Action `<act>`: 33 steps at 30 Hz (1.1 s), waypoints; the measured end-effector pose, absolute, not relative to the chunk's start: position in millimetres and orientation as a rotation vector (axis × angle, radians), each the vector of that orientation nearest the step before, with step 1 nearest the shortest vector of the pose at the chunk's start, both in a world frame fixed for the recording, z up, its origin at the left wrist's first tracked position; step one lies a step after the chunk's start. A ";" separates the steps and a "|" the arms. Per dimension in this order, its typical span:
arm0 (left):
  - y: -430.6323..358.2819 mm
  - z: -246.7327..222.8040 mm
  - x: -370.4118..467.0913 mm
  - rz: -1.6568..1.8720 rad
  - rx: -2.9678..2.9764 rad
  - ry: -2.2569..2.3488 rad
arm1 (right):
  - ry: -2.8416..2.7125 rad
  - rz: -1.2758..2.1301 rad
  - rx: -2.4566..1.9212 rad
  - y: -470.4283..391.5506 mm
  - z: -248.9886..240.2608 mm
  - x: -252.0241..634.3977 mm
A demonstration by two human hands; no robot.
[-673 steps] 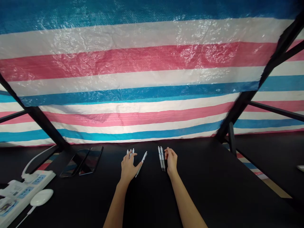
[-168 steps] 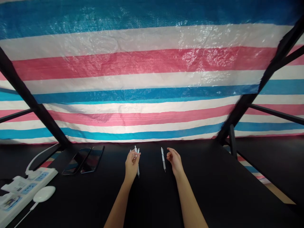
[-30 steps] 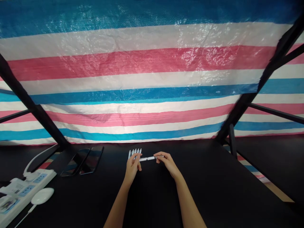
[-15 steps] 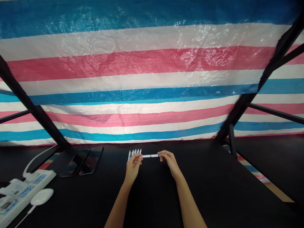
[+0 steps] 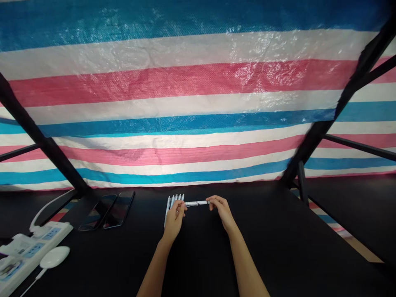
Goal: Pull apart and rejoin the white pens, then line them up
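Observation:
A white pen [image 5: 196, 203] is held level above the black table, stretched between my two hands. My left hand [image 5: 175, 217] pinches its left end between thumb and fingers. At the other end, the fingertips of my right hand [image 5: 220, 207] are closed on the dark tip. A clip shows along the near side of the pen's left half. Just behind and left of my left hand, several white pens [image 5: 168, 203] lie side by side in a row, partly hidden by that hand.
Two dark phone-like slabs [image 5: 119, 210] lie to the left on the black table [image 5: 204, 255]. A white power strip [image 5: 52, 235] with plugs and a white round charger [image 5: 55, 257] sit at the far left. Behind hangs a striped sheet [image 5: 185, 156] between black frame bars [image 5: 321, 144].
The pen has turned about its length, so its clip now shows on the near side. My left hand has shifted slightly, uncovering more of the leftmost pen in the row.

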State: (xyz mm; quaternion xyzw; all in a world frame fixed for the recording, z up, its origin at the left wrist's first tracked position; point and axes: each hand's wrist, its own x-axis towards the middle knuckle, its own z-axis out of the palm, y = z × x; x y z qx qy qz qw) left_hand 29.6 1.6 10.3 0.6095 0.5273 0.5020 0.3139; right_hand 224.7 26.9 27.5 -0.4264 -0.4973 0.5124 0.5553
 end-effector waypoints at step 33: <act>1.4 9.5 31.8 1.369 1.660 1.437 | -1.214 1.212 -1.023 25.5 28.0 224.2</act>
